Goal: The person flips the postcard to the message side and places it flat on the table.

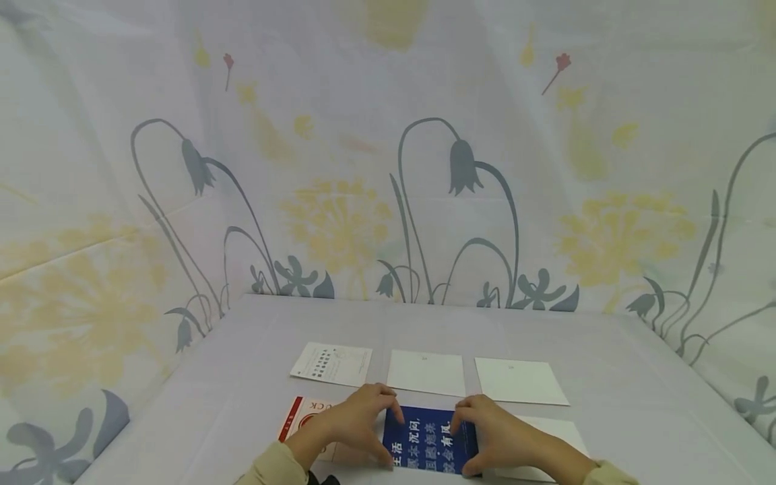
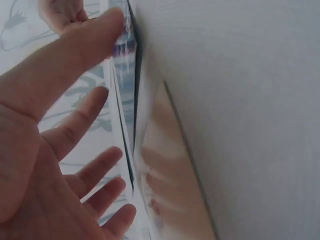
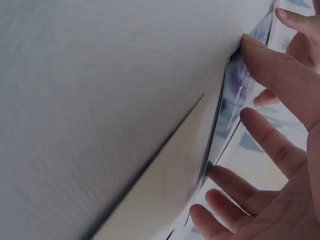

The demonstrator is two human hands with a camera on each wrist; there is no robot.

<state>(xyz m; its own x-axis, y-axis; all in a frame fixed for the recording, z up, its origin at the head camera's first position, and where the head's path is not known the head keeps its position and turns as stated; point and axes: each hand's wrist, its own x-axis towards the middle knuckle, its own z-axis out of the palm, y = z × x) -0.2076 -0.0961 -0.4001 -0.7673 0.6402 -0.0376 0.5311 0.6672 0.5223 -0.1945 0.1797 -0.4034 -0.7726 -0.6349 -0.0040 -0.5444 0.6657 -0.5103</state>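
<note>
A dark blue card [image 1: 418, 417] printed with white Chinese characters lies flat on the table between my two hands. My left hand [image 1: 360, 424] is at its left side, thumb at the near edge and fingers arched toward the far corner. On the opposite side, my right hand [image 1: 500, 438] has its thumb at the near right corner and its fingertips over the far right part. Both wrist views show loosely spread fingers, with the left thumb [image 2: 102, 35] and right thumb [image 3: 265, 60] at the edge of the glossy card. How firmly they touch cannot be told.
A red-and-white card [image 1: 294, 414] lies partly beneath the left forearm, and a pale card [image 1: 554, 428] partly beneath the right. Behind them runs a row: a card with printed text [image 1: 333, 364], then two pale cards [image 1: 426, 374] [image 1: 521, 382]. A flower-patterned curtain [image 1: 364, 168] stands behind the table.
</note>
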